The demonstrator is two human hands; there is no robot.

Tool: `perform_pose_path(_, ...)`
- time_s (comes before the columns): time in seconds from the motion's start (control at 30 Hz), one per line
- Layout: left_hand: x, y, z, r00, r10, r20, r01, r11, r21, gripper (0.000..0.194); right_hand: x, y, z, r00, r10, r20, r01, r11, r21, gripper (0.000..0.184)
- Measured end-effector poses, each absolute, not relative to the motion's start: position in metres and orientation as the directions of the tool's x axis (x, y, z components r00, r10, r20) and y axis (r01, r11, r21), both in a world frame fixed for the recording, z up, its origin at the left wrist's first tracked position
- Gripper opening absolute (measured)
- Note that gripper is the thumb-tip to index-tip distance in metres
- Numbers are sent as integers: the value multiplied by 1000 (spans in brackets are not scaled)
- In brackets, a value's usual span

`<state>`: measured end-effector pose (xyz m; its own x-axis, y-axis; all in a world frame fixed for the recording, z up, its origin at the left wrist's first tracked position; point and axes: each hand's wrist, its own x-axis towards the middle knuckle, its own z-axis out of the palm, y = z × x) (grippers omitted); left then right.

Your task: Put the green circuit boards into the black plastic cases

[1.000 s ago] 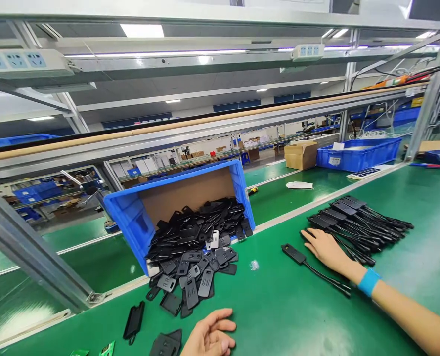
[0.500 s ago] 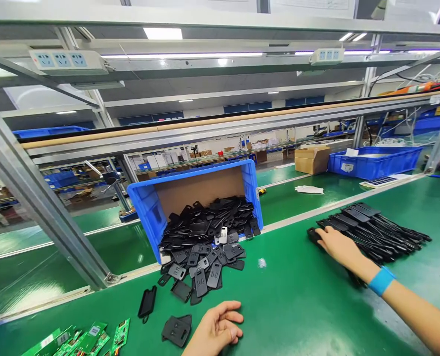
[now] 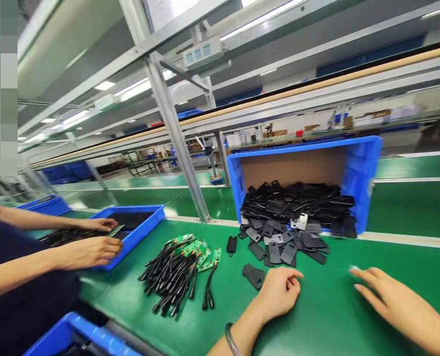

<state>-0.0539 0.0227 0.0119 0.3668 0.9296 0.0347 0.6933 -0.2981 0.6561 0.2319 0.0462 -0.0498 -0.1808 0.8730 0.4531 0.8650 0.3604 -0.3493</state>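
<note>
My left hand (image 3: 281, 291) rests low over the green bench, index finger stretched and the other fingers loosely curled, with nothing visible in it. Just left of it lie a few flat black plastic covers (image 3: 254, 275). My right hand (image 3: 394, 296) is open, its fingers extended over the bench near a small whitish spot, holding nothing. Beyond both hands, loose black covers (image 3: 288, 252) spill from a blue bin (image 3: 364, 183) tipped on its side. A single black casing (image 3: 232, 244) lies left of that spill. Farther left is a pile of green circuit boards with black cables (image 3: 171, 272).
At the left, a co-worker's hands (image 3: 97, 242) hold a thin board over a blue tray (image 3: 146, 225). Another blue bin (image 3: 71, 331) stands at the lower left. A metal post (image 3: 179, 143) rises behind the board pile.
The view has swung left, bringing the co-worker and the board pile into sight. My right hand has left the row of black cabled pieces. My left hand's fingers are more curled.
</note>
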Motion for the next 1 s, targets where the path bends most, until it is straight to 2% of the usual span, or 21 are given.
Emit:
perform_pose_path(0.07, -75, 24, 26, 234, 967, 100, 856, -254, 451, 35, 172, 42, -36, -366, 865, 342, 801, 480, -358, 31)
perform_pose_path(0.17, -123, 22, 40, -41, 989, 144, 948, -7, 319, 35, 108, 26, -22, -502, 830, 244, 733, 558, -389, 33)
perform_pose_path(0.27, -175, 16, 38, -237, 958, 161, 951, 195, 238, 32, 83, 11, -22, -565, 795, 220, 667, 597, -445, 34)
perform_pose_path(0.37, -208, 8, 31, -277, 953, 121, 940, 243, 240, 28, 79, 2, -24, -576, 790, 210, 592, 580, -560, 33)
perform_pose_path(0.47, -204, 4, 28, -193, 975, 114, 935, 148, 322, 27, 79, 1, -20, -543, 830, 128, 442, 411, -797, 30)
perform_pose_path(0.53, -183, 4, 29, -104, 987, 124, 916, 46, 398, 21, 78, 3, -17, -536, 844, 22, 229, 170, -958, 36)
perform_pose_path(0.57, -170, 5, 29, -38, 992, 121, 885, -23, 465, 18, 77, 4, -15, -546, 837, -31, 93, 24, -995, 44)
perform_pose_path(0.63, -146, 12, 30, 88, 988, 123, 797, -144, 587, 14, 77, 6, -13, -574, 813, -99, -176, -241, -954, 61)
perform_pose_path(0.7, -131, 24, 31, 105, 982, 158, 791, -178, 585, 17, 77, 6, -11, -576, 806, -136, -366, -403, -839, 63)
perform_pose_path(0.77, -128, 42, 30, -5, 977, 211, 881, -95, 463, 25, 79, 6, -9, -541, 826, -157, -472, -453, -757, 54)
perform_pose_path(0.87, -142, 71, 24, -164, 957, 239, 936, 74, 345, 44, 85, 6, -6, -463, 869, -176, -498, -419, -759, 40)
perform_pose_path(0.93, -154, 86, 19, -206, 956, 207, 941, 136, 310, 48, 90, 9, -2, -425, 886, -183, -425, -374, -824, 37)
perform_pose_path(1.0, -162, 93, 17, -218, 960, 178, 943, 160, 293, 40, 97, 13, 2, -403, 892, -204, -265, -327, -907, 47)
